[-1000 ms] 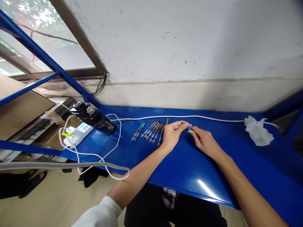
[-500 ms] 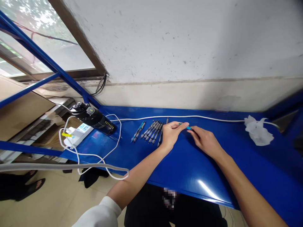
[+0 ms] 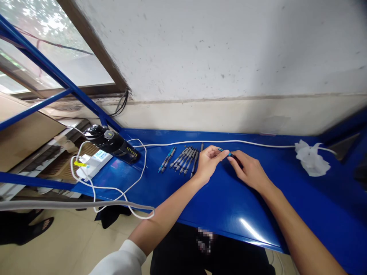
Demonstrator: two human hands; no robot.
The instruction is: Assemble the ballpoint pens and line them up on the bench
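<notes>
Between my two hands is a blue pen (image 3: 229, 154), held over the blue table (image 3: 223, 198). My left hand (image 3: 208, 162) pinches its left end between thumb and fingers. The fingers of my right hand (image 3: 249, 168) close on its right end, where a dark part shows. Just left of my left hand, several grey and clear pens (image 3: 185, 159) lie side by side. Farther left lie a few pens with blue parts (image 3: 167, 159).
A black bottle (image 3: 114, 143) lies tilted at the left, near a white power strip (image 3: 96, 162). A white cable (image 3: 177, 143) runs along the wall side and loops at the left. Crumpled white tissue (image 3: 312, 158) sits at the right.
The fingers of my right hand have shifted slightly on the pen, and more of the pen's blue left end shows above my left thumb. The other pens have not moved.
</notes>
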